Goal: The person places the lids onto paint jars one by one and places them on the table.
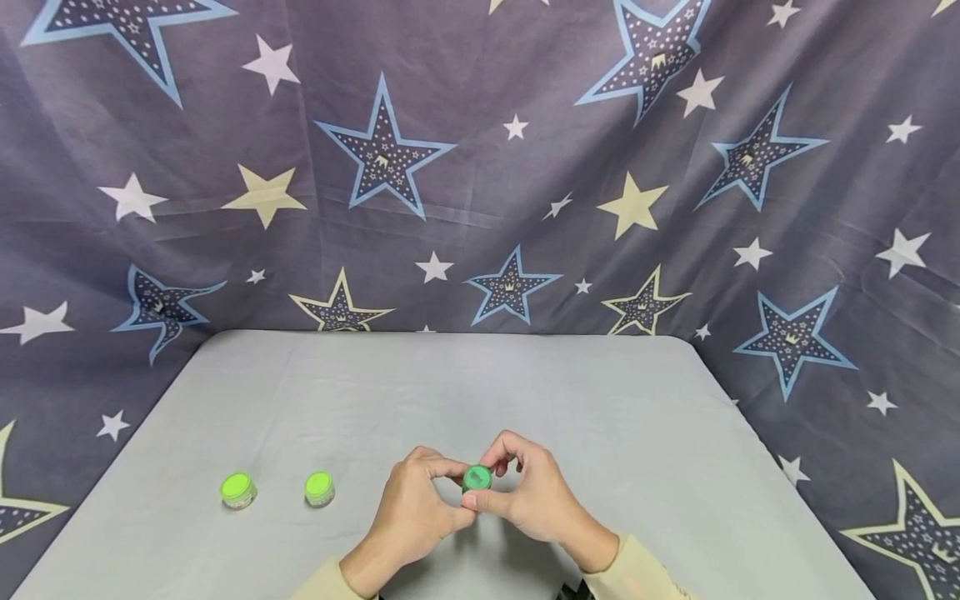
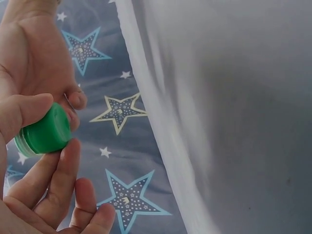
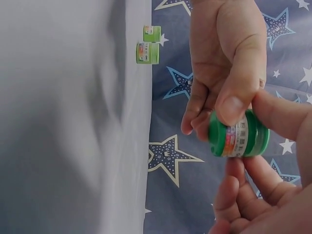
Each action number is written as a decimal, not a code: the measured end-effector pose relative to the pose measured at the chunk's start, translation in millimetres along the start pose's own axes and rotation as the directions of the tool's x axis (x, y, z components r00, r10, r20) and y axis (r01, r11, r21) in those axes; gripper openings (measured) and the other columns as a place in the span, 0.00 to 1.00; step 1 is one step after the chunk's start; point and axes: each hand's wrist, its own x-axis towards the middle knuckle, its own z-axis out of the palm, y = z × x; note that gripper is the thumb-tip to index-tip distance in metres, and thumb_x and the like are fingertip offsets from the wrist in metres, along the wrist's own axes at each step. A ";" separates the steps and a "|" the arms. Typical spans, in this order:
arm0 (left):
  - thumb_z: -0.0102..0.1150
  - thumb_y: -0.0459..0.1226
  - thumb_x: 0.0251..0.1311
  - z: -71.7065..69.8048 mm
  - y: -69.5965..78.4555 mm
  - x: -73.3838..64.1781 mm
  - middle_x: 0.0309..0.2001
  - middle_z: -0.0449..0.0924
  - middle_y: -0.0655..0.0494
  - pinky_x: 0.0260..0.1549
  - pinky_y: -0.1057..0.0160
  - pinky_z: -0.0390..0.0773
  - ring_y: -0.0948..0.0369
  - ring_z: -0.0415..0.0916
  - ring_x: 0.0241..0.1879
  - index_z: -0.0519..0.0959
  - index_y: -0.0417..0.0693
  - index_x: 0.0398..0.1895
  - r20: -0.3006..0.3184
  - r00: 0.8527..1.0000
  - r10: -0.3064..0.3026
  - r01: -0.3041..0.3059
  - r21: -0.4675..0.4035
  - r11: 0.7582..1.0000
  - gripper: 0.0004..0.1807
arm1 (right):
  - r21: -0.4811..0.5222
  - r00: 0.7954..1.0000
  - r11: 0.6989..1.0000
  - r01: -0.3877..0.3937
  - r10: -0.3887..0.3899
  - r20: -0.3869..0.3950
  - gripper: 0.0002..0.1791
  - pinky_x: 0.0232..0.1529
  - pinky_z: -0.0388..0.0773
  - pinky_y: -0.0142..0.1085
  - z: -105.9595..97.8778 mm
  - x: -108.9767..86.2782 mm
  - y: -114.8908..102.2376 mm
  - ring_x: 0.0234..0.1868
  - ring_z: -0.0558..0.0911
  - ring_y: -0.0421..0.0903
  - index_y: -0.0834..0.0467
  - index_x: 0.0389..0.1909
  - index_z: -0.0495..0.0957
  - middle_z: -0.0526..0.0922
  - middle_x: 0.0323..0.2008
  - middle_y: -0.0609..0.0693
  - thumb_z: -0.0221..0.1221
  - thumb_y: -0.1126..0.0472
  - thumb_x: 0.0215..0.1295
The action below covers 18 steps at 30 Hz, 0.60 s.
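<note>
Between both hands, above the near middle of the table, is a small dark green jar with a printed label. My left hand pinches it from the left, its thumb pressed against the label in the right wrist view. From the other side my right hand pinches the jar's end with thumb and fingers. The jar is raised off the tabletop. Two light green lidded jars, one far left and one nearer, stand upright to the left of the hands.
A pale grey cloth covers the table. Behind and around it hangs a dark curtain patterned with stars. The table's far edge meets this curtain.
</note>
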 end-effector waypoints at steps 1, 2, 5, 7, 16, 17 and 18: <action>0.83 0.36 0.38 0.2 0.0 -0.2 0.35 0.77 0.72 0.45 0.58 0.79 0.63 0.77 0.41 0.91 0.58 0.36 0.000 1.000 -0.002 0.002 0.002 1.000 0.17 | 0.000 1.000 1.000 -0.009 0.009 -0.006 0.19 0.45 0.72 0.44 0.8 -0.5 -0.5 0.39 0.77 0.49 0.46 0.33 0.78 0.82 0.31 0.40 0.81 0.53 0.48; 0.83 0.37 0.38 0.3 0.1 -0.4 0.35 0.77 0.72 0.44 0.59 0.79 0.63 0.77 0.41 0.91 0.58 0.36 -0.001 1.000 -0.004 0.004 0.006 1.000 0.17 | -0.004 1.000 1.000 -0.018 0.018 -0.012 0.19 0.45 0.72 0.43 1.5 -1.0 -1.1 0.39 0.77 0.49 0.46 0.32 0.78 0.81 0.31 0.40 0.81 0.52 0.48; 0.83 0.37 0.39 0.9 0.5 -0.5 0.37 0.78 0.70 0.44 0.60 0.78 0.62 0.77 0.42 0.91 0.57 0.37 0.000 1.000 -0.015 0.015 0.008 1.000 0.17 | -0.018 0.999 0.999 -0.032 0.031 -0.036 0.20 0.45 0.72 0.41 4.3 -2.7 -2.5 0.38 0.77 0.48 0.46 0.31 0.76 0.79 0.30 0.41 0.81 0.52 0.49; 0.82 0.37 0.39 1.2 0.7 -0.3 0.38 0.78 0.69 0.45 0.58 0.78 0.60 0.78 0.43 0.91 0.57 0.37 0.006 1.000 -0.022 0.022 0.001 1.000 0.17 | -0.035 0.998 0.999 -0.034 0.032 -0.057 0.20 0.43 0.72 0.40 6.3 -3.8 -3.2 0.38 0.76 0.48 0.46 0.31 0.75 0.78 0.29 0.41 0.80 0.51 0.50; 0.81 0.36 0.40 2.4 0.2 -1.1 0.39 0.78 0.68 0.45 0.60 0.79 0.58 0.78 0.43 0.91 0.54 0.38 0.008 1.000 -0.028 0.029 -0.016 0.999 0.17 | -0.096 0.991 0.994 -0.052 0.039 -0.128 0.24 0.37 0.68 0.34 13.1 -6.8 -5.7 0.37 0.76 0.51 0.48 0.29 0.70 0.78 0.28 0.46 0.80 0.49 0.49; 0.81 0.36 0.40 2.4 0.2 -1.0 0.39 0.78 0.67 0.45 0.60 0.79 0.58 0.78 0.43 0.91 0.54 0.38 0.009 1.000 -0.029 0.029 -0.016 0.999 0.17 | -0.101 0.991 0.994 -0.049 0.036 -0.126 0.24 0.37 0.68 0.33 12.9 -7.0 -5.8 0.37 0.76 0.51 0.48 0.29 0.70 0.78 0.28 0.47 0.80 0.48 0.50; 0.81 0.36 0.40 2.3 0.1 -1.0 0.39 0.78 0.67 0.45 0.61 0.79 0.58 0.78 0.43 0.91 0.54 0.38 0.010 1.000 -0.028 0.028 -0.016 0.999 0.17 | -0.111 0.992 0.993 -0.041 0.027 -0.122 0.24 0.37 0.68 0.33 12.6 -7.0 -5.7 0.37 0.77 0.51 0.49 0.29 0.71 0.79 0.28 0.47 0.79 0.48 0.50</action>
